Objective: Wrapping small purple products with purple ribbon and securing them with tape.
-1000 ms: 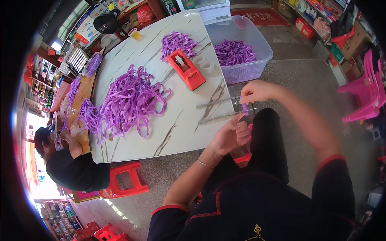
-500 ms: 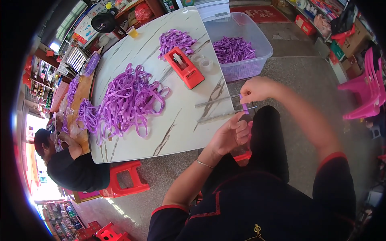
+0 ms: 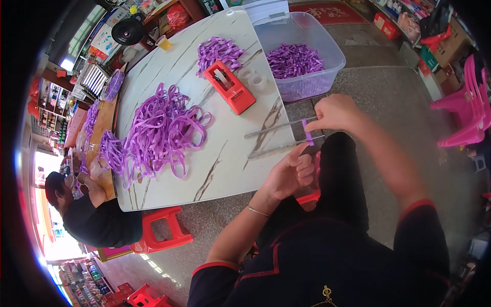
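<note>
Two thin metal rods (image 3: 271, 129) reach out past the table's right edge; clear tape seems to hold the nearer one down. A short purple ribbon (image 3: 308, 133) spans the two rods near their free ends. My right hand (image 3: 335, 112) is closed, its thumb and fingers pinched at the ribbon's far end. Below it my left hand (image 3: 290, 176) has curled fingers, with thumb and forefinger pressed at the ribbon's near end. On the white marbled table (image 3: 220, 158) lies a big loose heap of purple ribbons (image 3: 161, 130).
A red tape dispenser (image 3: 230, 88), tape rolls (image 3: 257, 81) and a smaller ribbon pile (image 3: 219, 53) sit farther back. Beside the table stands a clear bin (image 3: 327, 69) of purple pieces. A co-worker (image 3: 94, 210) sits at left near a red stool (image 3: 163, 230). Pink chairs (image 3: 463, 110) stand right.
My right hand has shifted slightly, and more of the ribbon shows between the rods. My left hand stays at the ribbon's near end. The whole view has moved a little.
</note>
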The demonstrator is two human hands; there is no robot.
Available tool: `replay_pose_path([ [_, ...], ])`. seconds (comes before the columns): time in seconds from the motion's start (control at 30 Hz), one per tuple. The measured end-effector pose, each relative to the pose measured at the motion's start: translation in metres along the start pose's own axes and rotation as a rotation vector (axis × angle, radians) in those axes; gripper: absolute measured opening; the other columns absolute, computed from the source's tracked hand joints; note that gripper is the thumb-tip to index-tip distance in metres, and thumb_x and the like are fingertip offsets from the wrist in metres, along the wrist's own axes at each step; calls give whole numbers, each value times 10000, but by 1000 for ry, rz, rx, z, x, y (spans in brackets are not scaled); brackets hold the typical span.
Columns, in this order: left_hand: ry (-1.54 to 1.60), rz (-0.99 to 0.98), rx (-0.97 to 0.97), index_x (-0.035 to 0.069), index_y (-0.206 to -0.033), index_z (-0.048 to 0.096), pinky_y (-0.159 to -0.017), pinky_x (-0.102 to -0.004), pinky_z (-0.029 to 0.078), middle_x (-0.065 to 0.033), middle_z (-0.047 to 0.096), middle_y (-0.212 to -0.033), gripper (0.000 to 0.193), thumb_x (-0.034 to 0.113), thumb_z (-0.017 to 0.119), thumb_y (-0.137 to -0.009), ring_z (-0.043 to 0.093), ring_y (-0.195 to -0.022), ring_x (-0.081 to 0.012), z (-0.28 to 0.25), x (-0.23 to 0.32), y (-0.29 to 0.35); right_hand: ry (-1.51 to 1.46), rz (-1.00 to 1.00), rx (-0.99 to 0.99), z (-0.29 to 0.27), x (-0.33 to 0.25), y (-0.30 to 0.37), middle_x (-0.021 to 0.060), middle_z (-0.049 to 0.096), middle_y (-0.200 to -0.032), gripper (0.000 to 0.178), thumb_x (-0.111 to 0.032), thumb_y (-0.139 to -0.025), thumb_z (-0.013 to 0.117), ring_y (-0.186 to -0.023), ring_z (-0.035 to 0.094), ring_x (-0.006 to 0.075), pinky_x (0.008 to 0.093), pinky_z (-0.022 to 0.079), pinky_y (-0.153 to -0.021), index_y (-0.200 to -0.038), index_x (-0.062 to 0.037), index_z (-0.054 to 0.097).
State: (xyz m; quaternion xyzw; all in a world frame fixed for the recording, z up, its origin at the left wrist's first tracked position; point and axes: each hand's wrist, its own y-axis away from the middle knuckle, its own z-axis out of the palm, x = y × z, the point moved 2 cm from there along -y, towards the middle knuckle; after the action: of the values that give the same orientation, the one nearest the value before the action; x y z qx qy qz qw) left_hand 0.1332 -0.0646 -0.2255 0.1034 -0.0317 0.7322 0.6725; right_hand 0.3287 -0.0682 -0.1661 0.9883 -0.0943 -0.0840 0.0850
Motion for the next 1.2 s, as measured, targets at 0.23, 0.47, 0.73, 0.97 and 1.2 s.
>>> replay_pose_path([
  [0.23, 12, -1, 25, 111, -1269, 401, -526, -208, 289, 16, 311, -659, 466, 90, 458, -806, 309, -600, -94, 5, -2, -1, -1806, 332, -292, 155, 51, 3, -71, 449, -624, 253, -343, -864, 526, -503, 385, 17, 176, 287, -418, -894, -101, 592],
  [0.47, -13, -1, 54, 126, -1319, 308, -535, -218, 296, 14, 309, -670, 521, 132, 472, -824, 318, -592, -94, 4, 0, 2, -2563, 240, -263, 186, -36, -17, -32, 493, -679, 200, -217, -909, 456, -529, 414, 36, 194, 355, -494, -1070, -127, 535],
  [0.73, -12, -19, 24, 102, -1331, 307, -526, -209, 307, 7, 329, -655, 544, 88, 468, -812, 323, -592, -95, 5, 0, -1, -2704, -718, -575, 184, -39, -36, 1, 514, -711, 178, -235, -893, 503, -557, 463, 80, 210, 379, -520, -999, -94, 526],
  [0.97, 2, -19, 52, 105, -1336, 304, -530, -209, 309, 5, 331, -657, 548, 81, 462, -812, 325, -595, -96, 9, 0, -1, -2588, -440, -471, 184, -31, -28, -4, 534, -749, 163, -269, -887, 514, -624, 492, 75, 205, 394, -551, -856, -109, 508],
  [1.2, -50, -5, 78, 128, -1336, 275, -552, -223, 310, 16, 313, -663, 574, 134, 498, -808, 336, -604, -100, 5, -1, 2, -2443, -122, -379, 154, -16, -5, -30, 560, -800, 146, -245, -858, 572, -700, 532, 58, 214, 434, -655, -877, -101, 562],
])
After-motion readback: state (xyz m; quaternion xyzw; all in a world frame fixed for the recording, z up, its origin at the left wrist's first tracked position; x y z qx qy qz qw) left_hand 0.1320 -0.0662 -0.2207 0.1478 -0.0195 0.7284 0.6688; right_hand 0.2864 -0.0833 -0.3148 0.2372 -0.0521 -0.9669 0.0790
